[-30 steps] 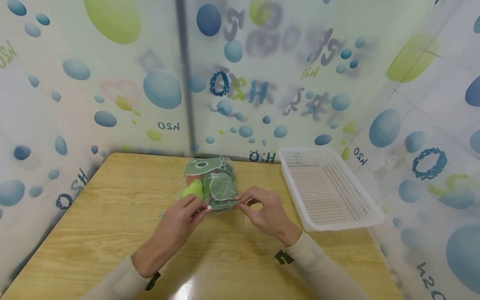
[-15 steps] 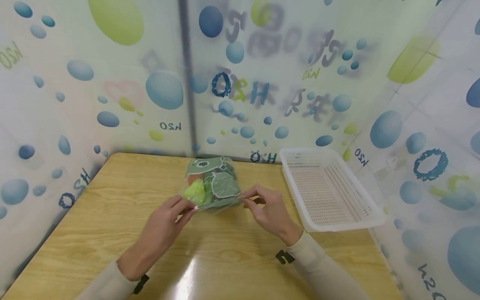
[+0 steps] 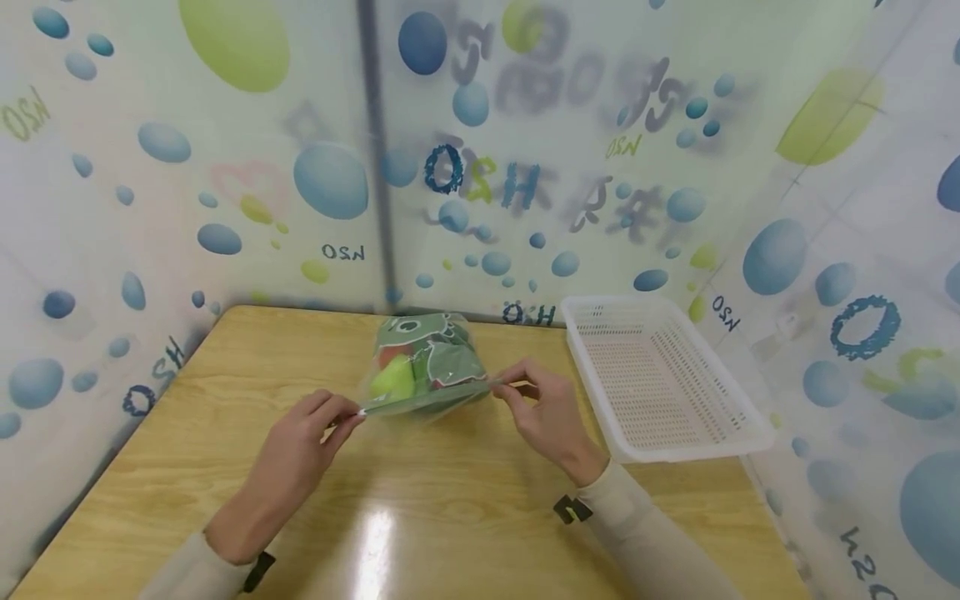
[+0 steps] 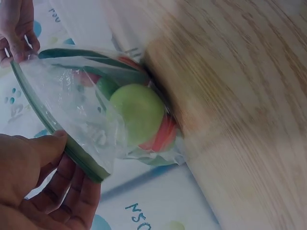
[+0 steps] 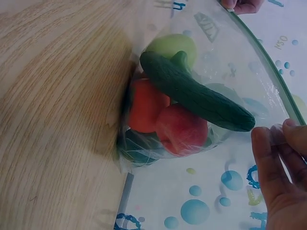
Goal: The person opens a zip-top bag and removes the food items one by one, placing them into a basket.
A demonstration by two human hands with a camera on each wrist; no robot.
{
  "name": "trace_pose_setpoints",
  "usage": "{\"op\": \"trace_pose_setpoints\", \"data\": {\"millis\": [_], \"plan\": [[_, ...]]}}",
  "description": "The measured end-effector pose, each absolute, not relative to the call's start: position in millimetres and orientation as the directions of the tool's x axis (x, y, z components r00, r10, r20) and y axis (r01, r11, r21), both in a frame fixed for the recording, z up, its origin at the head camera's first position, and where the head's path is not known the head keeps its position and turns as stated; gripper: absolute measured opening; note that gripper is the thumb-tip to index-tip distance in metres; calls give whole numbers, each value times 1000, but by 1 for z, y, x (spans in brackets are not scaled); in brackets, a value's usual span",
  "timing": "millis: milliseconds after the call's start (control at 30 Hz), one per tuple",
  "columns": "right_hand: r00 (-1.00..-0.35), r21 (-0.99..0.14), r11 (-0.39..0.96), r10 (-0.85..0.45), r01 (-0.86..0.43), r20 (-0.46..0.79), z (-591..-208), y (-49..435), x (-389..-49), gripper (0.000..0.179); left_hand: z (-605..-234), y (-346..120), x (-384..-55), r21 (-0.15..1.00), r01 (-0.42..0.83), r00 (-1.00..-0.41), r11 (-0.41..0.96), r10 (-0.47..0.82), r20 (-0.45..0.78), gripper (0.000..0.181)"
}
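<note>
A clear zip bag (image 3: 459, 354) with green cartoon print lies on the table, its green zip strip (image 4: 34, 98) stretched between both hands. My left hand (image 3: 296, 446) pinches the strip's left end, where a small white piece (image 3: 362, 412) shows at the fingertips. Thumb and fingers of my right hand (image 3: 547, 417) pinch the other end. Inside the bag, the right wrist view shows a cucumber (image 5: 201, 98), a red peach-like fruit (image 5: 182, 129), an orange-red round item (image 5: 147, 105) and a pale green fruit (image 5: 175, 45). Whether the zip is sealed cannot be told.
A white perforated plastic basket (image 3: 660, 383) stands on the right side of the wooden table (image 3: 450, 517). Behind the table hangs a patterned curtain (image 3: 480, 167) with blue and green spots, and similar sheets enclose both sides.
My left hand has moved left and slightly toward me, the white piece travelling with it. My right hand has shifted slightly right and up. More of the strip now shows between the hands.
</note>
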State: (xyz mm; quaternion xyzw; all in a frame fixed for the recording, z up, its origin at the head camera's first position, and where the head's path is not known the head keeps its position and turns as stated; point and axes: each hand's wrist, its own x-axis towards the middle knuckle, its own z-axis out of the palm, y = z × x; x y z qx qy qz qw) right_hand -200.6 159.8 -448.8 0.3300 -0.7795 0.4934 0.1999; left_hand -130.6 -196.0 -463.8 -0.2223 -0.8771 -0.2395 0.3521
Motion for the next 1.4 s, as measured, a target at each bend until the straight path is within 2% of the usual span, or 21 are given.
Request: {"op": "trace_pose_setpoints", "data": {"millis": [600, 967, 1033, 1100, 1400], "plan": [[-738, -648, 361, -243, -671, 629, -443, 169, -201, 11, -471, -217, -127, 301, 480, -713, 824, 167, 681, 29], [-748, -657, 363, -243, -661, 618, -445, 169, -201, 10, -464, -210, -120, 347, 382, -823, 857, 144, 550, 17], [-747, -655, 365, -248, -662, 617, -444, 169, -201, 10, -460, -206, -122, 343, 375, -828, 861, 145, 541, 17], [-748, -652, 372, -252, -661, 614, -444, 170, -201, 10, -456, -200, -126, 331, 386, -823, 861, 160, 545, 18], [-743, -631, 398, -280, -666, 608, -448, 171, -200, 14, -446, -165, -153, 238, 539, -720, 808, 295, 628, 28]]}}
